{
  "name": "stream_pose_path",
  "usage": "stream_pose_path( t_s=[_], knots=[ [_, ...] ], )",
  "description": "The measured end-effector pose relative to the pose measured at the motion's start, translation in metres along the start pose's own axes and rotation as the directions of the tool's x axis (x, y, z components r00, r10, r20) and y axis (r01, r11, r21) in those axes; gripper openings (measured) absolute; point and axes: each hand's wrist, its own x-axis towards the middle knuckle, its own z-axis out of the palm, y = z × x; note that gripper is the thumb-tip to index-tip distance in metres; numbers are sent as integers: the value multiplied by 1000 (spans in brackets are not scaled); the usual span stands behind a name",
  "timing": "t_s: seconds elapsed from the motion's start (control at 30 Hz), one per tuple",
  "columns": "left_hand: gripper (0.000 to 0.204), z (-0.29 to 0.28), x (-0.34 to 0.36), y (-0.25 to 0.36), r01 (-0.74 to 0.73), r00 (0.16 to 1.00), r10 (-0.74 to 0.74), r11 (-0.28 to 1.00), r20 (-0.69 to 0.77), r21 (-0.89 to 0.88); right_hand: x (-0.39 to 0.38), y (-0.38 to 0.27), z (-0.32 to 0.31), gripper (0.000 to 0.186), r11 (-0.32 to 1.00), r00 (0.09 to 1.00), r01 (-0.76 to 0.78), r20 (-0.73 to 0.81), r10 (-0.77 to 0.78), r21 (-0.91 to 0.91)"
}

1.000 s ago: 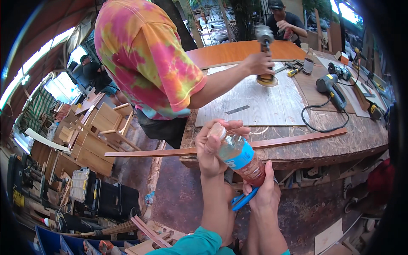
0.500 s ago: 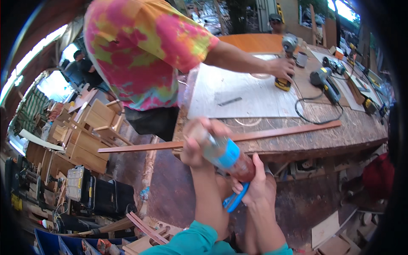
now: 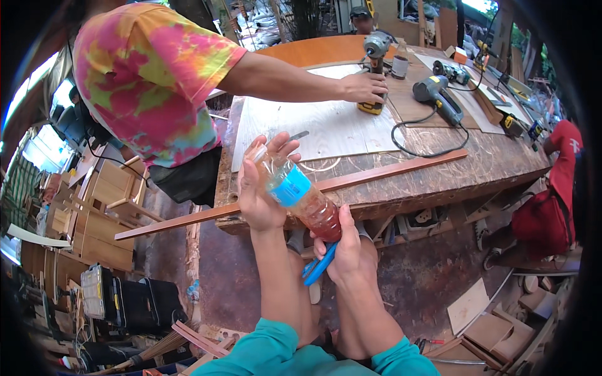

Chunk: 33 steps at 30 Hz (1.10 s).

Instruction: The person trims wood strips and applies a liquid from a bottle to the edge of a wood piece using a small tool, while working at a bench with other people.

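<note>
A clear plastic bottle (image 3: 316, 216) with a light blue label is tilted in front of me, its neck up to the left. Reddish-brown contents fill its lower part. My right hand (image 3: 346, 250) grips its base, together with a flat bright blue object (image 3: 318, 266) whose kind I cannot make out. My left hand (image 3: 262, 200) is around the upper end, fingers apart and thumb extended, the neck lying between them. Behind the bottle, a long reddish-brown wood strip (image 3: 389, 169) lies across the bench's near edge and juts out left.
A person in a tie-dye shirt (image 3: 150, 81) rests a hand on a cordless drill (image 3: 375, 62) on the workbench (image 3: 501, 153). A corded power tool (image 3: 439, 97) lies right of it. Another person in red (image 3: 552, 200) is at the right. Toolboxes (image 3: 135, 297) stand lower left.
My view has shifted right, so the scene sits further left. My left hand's fingers have spread from around the bottle's upper end. A person in red shows more fully.
</note>
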Motion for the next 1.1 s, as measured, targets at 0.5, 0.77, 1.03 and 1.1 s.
stream_pose_path(
  t_s=[0.5,0.77,1.03,1.1],
  knots=[
    [57,-20,10,51,-138,937,349,462,-36,876,23,-13,-26,26,987,985,44,-171,-17,155],
    [49,-89,36,-19,17,920,391,-27,-5,999,23,-8,-30,10,998,988,-57,-142,54,-18],
    [76,-83,14,-31,-123,816,579,160,8,979,22,0,-26,20,997,1000,31,0,-31,-68],
    [68,-62,2,-39,-217,768,637,153,71,964,23,0,-28,18,997,999,27,-30,-30,-77]
  ],
)
